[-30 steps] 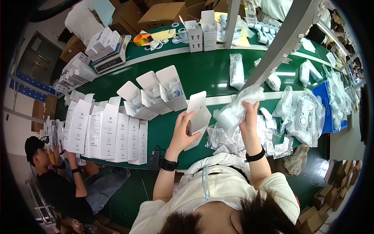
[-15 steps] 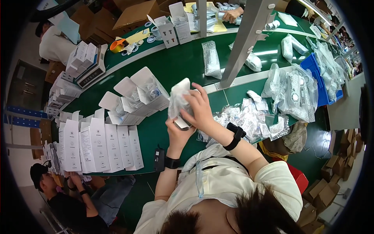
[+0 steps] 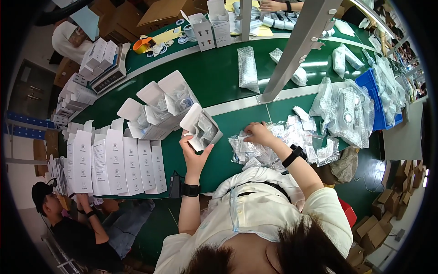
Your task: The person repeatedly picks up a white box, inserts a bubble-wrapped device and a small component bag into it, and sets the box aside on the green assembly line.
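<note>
In my left hand (image 3: 195, 157) is an open white box (image 3: 212, 138), tilted so its mouth and raised flap show. A clear-wrapped item (image 3: 205, 129) sits inside that box. My right hand (image 3: 259, 134) reaches down onto a heap of small clear plastic packets (image 3: 285, 137), its fingers bent and closed at the heap's left side. Whatever those fingers pinch is too small to make out. Just left of the held box stand several open white boxes (image 3: 159, 125) with bagged parts in them.
A row of tall white boxes (image 3: 107, 166) lines the table's left front. Bubble-wrapped packs (image 3: 344, 109) lie right, beside a blue bin (image 3: 370, 93). A metal post (image 3: 299, 50) rises from the rail. A seated person (image 3: 68, 223) is at lower left; another person's arm (image 3: 278, 6) shows behind.
My right hand has left the box and moved right and down to the packets. The clear-wrapped item, earlier at my hands, now lies within the box in my left hand.
</note>
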Demonstrator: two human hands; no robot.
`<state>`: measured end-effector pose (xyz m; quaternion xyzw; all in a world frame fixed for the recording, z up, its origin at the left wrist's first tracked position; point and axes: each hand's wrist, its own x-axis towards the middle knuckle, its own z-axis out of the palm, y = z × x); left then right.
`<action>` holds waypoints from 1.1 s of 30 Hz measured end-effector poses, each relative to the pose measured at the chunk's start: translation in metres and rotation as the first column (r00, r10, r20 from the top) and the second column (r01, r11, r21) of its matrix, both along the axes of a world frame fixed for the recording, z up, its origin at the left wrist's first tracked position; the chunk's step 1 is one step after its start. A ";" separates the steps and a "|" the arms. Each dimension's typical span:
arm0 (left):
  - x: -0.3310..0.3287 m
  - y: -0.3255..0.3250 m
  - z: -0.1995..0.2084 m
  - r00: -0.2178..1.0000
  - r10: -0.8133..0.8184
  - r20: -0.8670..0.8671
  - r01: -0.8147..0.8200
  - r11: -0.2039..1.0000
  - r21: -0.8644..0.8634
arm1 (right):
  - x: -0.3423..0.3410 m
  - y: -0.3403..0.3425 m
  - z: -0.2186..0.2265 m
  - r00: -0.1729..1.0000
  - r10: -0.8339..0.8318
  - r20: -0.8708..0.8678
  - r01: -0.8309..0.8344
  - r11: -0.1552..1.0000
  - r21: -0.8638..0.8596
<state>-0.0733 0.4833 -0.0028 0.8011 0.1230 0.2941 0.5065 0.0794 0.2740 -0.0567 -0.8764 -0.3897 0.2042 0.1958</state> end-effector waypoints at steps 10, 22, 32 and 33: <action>0.011 -0.003 0.049 0.984 0.142 -0.109 -0.116 0.971 0.211 | 0.008 0.007 -0.006 0.987 -0.001 -0.162 0.062 0.925 0.375; 0.016 0.012 0.048 0.959 0.231 -0.162 -0.219 0.972 0.090 | 0.008 0.013 0.031 0.990 0.005 0.142 -0.093 0.780 0.619; 0.021 0.022 0.048 0.965 0.194 -0.175 -0.215 0.970 -0.111 | -0.010 0.091 0.138 0.969 0.037 0.244 -0.242 0.344 0.907; 0.021 0.022 0.048 0.966 0.182 -0.185 -0.206 0.972 -0.116 | -0.008 0.100 0.134 0.928 0.108 0.356 -0.370 0.372 0.851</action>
